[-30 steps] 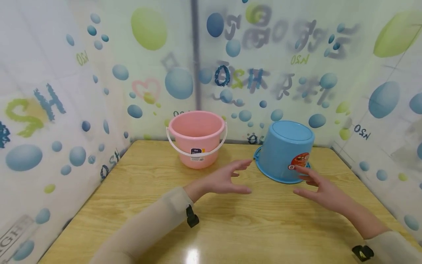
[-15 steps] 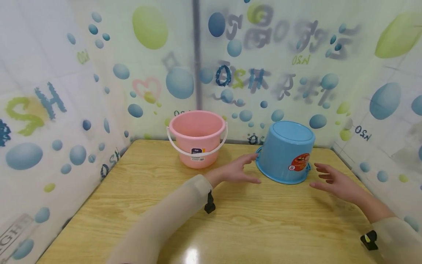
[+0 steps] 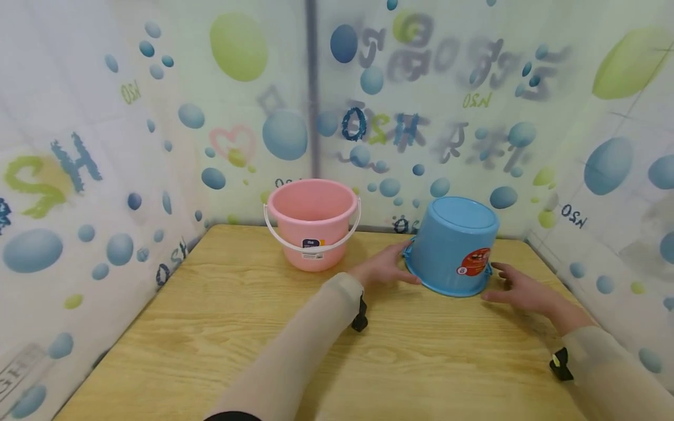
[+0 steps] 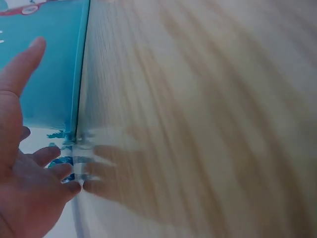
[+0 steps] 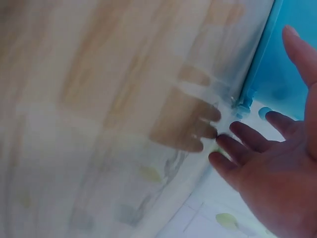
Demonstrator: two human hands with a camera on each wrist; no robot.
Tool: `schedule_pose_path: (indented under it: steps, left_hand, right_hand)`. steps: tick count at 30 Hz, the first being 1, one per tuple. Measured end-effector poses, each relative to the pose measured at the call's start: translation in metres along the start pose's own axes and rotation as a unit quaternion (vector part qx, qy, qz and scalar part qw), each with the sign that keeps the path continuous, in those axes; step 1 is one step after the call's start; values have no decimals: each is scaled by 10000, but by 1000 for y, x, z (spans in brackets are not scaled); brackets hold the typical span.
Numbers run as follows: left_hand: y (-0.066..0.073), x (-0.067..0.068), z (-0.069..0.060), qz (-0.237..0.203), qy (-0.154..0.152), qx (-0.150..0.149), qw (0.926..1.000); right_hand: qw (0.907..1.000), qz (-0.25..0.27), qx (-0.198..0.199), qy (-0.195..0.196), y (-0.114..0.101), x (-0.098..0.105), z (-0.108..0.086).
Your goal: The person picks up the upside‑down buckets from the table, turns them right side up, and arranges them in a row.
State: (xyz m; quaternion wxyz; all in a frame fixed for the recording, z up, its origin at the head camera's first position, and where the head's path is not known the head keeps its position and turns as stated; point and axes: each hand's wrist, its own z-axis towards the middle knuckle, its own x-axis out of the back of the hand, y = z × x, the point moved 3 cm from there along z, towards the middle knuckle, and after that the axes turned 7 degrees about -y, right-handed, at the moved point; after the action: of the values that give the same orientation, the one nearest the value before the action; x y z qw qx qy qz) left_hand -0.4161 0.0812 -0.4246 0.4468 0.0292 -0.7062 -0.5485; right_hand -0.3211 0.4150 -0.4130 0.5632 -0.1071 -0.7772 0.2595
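Unclenched and loosely spread, our left hand [image 3: 383, 268] and right hand [image 3: 523, 292] flank a blue bucket [image 3: 444, 245], mouth-down on the table [image 3: 210, 327] with its inside hidden, near an upright pink bucket [image 3: 314, 230] whose inside we partly see.

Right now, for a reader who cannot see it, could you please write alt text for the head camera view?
A person's left hand and right hand are at opposite sides of an upside-down blue bucket on a wooden table. Left of it in the picture stands an upright pink bucket, its white handle hanging across the front.
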Motion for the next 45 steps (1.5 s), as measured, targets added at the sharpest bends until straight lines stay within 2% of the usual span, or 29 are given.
schedule_pose_path:
  steps: [3,6,11,18,23,27,36,40,45]
  left_hand:
    - [-4,-3,5,84,36,119,9999]
    - [-8,-7,8,257,53,411,9988]
    - [-6,-8,7,685,-42,694,9952]
    - [-3,-7,5,1365,-204,928,9861]
    - [0,-5,1,1439,-206,1039,9839]
    - [3,0,-4,1246,-74,1022,9869]
    - [7,11,-16,840,112,840,9929]
    - [9,14,-19,716,175,654,9951]
    - [12,20,-19,576,213,291,9977]
  right_hand:
    - [10000,-24,-68,-63,2,-5,6]
    - [9998,-129,-115,-74,3,-8,11]
    - [9996,-232,-145,-86,-1,-11,18]
    - [9999,-30,-50,-135,-9,-12,20]
    - [9998,-32,140,98,-11,-10,17]
    - [9992,-4,325,244,-12,-8,14]
    - [9964,467,546,441,-19,-7,0]
    - [9940,609,687,599,-24,-3,-4]
    - [9925,746,635,737,-29,0,-9]
